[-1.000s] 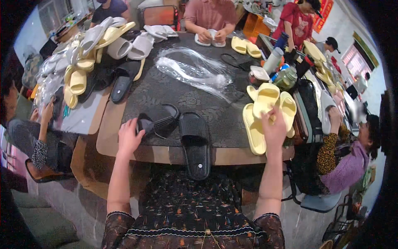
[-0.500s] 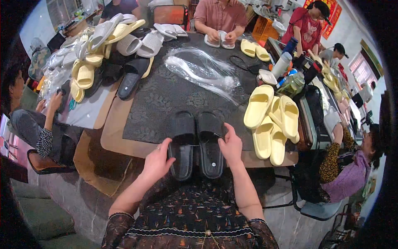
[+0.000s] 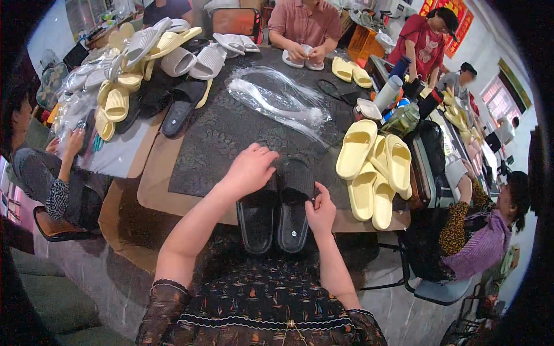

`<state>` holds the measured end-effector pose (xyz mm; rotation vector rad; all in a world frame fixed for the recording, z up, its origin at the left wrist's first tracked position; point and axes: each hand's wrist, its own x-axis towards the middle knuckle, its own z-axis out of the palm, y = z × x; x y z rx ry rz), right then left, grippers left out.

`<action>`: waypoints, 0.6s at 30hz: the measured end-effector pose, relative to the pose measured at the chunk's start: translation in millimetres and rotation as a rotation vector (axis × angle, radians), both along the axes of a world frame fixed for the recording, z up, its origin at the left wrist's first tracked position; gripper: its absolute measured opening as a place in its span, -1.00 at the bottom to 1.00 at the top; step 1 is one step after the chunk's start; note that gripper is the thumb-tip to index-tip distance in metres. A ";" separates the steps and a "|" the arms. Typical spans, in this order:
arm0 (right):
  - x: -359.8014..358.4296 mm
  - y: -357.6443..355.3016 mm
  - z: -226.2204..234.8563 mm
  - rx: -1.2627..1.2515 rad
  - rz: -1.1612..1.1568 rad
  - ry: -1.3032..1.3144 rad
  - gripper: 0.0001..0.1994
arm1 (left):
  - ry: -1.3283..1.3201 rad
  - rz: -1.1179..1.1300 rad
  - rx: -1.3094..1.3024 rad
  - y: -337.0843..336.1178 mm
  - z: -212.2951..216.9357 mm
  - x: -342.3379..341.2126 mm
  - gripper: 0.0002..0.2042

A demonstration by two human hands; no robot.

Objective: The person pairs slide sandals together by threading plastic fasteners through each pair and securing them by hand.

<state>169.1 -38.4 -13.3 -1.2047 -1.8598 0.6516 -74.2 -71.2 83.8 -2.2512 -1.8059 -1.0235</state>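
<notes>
A pair of black slippers lies side by side at the table's near edge, toes away from me: the left slipper (image 3: 255,224) and the right slipper (image 3: 292,225), which has a small round white sticker at its heel. My left hand (image 3: 249,169) is over the left slipper's strap and toe, covering much of them. Its fingers are loosely bent and apart, pointing right. At the outer edge of the right slipper, beside the strap, is my right hand (image 3: 321,211), its thumb and bent fingers closed against the side.
Yellow slippers (image 3: 362,193) are stacked at right, near bottles (image 3: 388,93). Clear plastic bags (image 3: 277,101) lie mid-table. Grey and yellow slippers (image 3: 118,104) pile up at left, with another black slipper (image 3: 178,112) beside them. Across the table a person (image 3: 306,29) handles pale slippers; others sit either side.
My left hand has left the left slipper's outer side and moved forward and right over its strap. The right hand stays at the right slipper's side, fingers more bent.
</notes>
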 end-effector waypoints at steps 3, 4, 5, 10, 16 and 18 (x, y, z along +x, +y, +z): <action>-1.5 -2.1 1.3 -0.001 0.002 0.005 -0.49 | 0.080 -0.022 -0.196 41.4 -30.9 4.7 -0.79; -1.1 -3.3 1.7 -0.010 0.000 0.007 -0.49 | 0.116 -0.011 -0.363 49.7 -37.8 8.6 -0.80; -1.1 -3.1 2.3 -0.021 -0.001 0.010 -0.48 | 0.152 0.002 -0.531 55.8 -45.1 10.3 -0.78; 6.9 -3.7 4.9 -0.032 0.049 0.160 -0.46 | -0.119 0.044 -0.471 57.9 -66.1 10.5 -0.83; 6.7 -7.4 9.0 0.000 0.139 0.228 -0.54 | -0.650 0.281 0.013 62.3 -83.4 1.7 -0.88; 5.7 -6.7 9.7 -0.020 0.146 0.249 -0.60 | -0.751 0.234 -0.011 65.6 -90.4 -2.6 -0.90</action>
